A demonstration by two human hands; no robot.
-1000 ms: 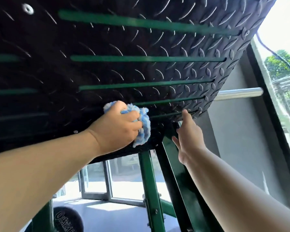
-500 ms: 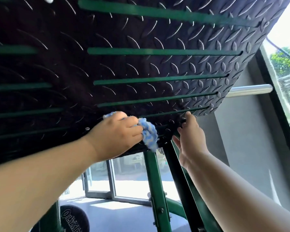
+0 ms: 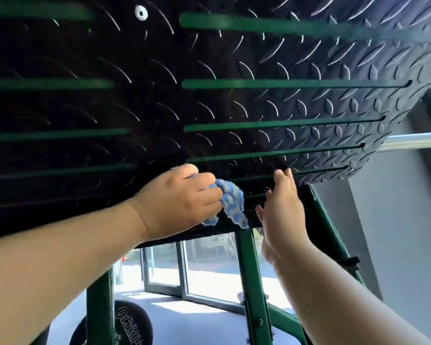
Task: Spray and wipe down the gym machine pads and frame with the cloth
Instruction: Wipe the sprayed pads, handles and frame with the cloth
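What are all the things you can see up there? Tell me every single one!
foot plate: one, black with a bumpy tread, fills the top of the view
slots: several, green, in two columns across the foot plate
washer: one, white, top of the foot plate
cloth: one, blue, against the plate's lower edge
frame posts: several, green, under the plate
bar: one, silver, right of the plate
weight plate: one, black with white letters, bottom left
glass doors: clear, behind the posts
wall: one, grey, right side
left hand: one, grips the cloth
right hand: one, fingers straight, beside the cloth
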